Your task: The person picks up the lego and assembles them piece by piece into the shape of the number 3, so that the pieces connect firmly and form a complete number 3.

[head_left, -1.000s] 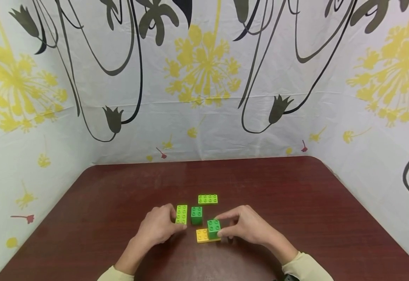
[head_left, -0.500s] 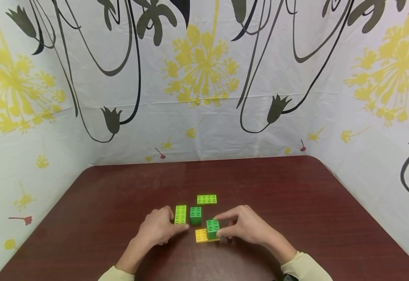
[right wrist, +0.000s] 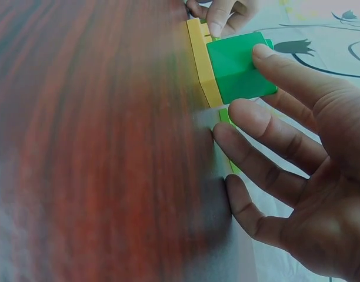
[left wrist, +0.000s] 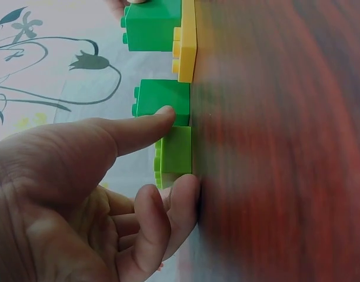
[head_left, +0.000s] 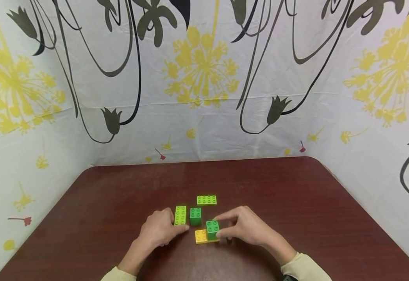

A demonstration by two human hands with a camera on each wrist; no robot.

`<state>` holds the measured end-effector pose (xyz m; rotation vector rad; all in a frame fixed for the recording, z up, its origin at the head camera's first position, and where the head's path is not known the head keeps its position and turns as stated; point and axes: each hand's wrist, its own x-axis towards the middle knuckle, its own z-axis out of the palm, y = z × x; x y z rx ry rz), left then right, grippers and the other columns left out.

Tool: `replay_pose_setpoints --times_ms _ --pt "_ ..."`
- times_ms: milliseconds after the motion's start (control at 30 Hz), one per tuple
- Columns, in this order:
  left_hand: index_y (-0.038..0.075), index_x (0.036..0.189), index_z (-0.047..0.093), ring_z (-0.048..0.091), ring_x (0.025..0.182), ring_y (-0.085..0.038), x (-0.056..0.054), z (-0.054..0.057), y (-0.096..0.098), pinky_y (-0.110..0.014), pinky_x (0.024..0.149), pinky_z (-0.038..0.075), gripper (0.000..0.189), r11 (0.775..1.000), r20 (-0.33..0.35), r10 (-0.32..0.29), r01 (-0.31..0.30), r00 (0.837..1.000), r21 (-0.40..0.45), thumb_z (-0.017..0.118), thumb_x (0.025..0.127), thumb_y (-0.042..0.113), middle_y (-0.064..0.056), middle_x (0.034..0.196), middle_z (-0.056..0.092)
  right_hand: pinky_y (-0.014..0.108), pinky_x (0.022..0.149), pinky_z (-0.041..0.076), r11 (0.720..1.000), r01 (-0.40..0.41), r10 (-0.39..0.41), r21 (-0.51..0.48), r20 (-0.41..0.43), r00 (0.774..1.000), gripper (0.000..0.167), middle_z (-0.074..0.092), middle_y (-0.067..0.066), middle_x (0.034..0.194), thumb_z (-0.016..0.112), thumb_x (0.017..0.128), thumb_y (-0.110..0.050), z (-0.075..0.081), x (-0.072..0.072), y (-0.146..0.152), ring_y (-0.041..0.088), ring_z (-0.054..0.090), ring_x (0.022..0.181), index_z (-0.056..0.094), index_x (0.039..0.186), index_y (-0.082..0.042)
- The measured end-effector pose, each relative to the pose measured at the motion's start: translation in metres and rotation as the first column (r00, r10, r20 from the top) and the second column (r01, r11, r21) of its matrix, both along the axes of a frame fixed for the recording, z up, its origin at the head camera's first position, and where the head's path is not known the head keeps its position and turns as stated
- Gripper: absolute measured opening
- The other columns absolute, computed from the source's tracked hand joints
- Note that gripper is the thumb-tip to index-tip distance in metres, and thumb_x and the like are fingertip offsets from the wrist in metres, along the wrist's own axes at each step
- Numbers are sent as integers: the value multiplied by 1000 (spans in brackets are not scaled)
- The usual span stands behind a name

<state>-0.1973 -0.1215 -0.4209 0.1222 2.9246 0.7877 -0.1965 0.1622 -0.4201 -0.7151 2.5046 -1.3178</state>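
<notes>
On the dark red table, my right hand (head_left: 248, 226) pinches a green building brick (head_left: 212, 230) between thumb and fingers. That brick stands on one end of a flat yellow brick (head_left: 201, 236), whose bare studs show to the left. My left hand (head_left: 158, 227) holds a long lime-green brick (head_left: 180, 215), fingers along its left side and thumb across its near end. In the left wrist view the thumb (left wrist: 142, 130) stretches past the lime brick and overlaps a second green brick (left wrist: 162, 97). This second green brick (head_left: 195, 216) stands between the two hands.
Behind the green bricks lies another flat lime-green brick (head_left: 206, 200). The table (head_left: 260, 183) has rounded far corners. A white cloth (head_left: 204, 128) with yellow and dark flowers hangs around its back and sides.
Over the last second my left thumb has straightened slightly to the right beside the lime brick. The right hand and the bricks stay in place; the head view shifts a little.
</notes>
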Motion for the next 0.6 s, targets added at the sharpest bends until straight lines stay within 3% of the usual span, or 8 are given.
replay_pose_setpoints --times_ms 100,400,600 --pt "16 56 49 51 37 -14 0 0 0 -25 42 30 56 1000 -14 1 -1 1000 -9 85 86 47 5 40 45 22 47 34 1000 -3 3 -2 0 1000 37 75 0 66 87 88 -35 0 0 0 22 73 60 80 121 -21" --pt "11 83 55 54 57 -20 2 5 0 -32 51 40 46 998 -7 17 -17 1000 -65 83 87 47 -5 68 56 23 46 33 1000 -6 6 -10 13 1000 38 75 1 66 87 89 -36 -3 -1 1 21 72 59 80 123 -20" --pt "9 91 59 55 66 -21 1 6 1 -36 58 44 43 994 -10 30 -31 1000 -106 82 87 45 -5 75 56 22 46 33 1000 0 0 -3 0 1000 37 75 0 66 87 88 -36 -3 0 1 21 72 59 80 121 -21"
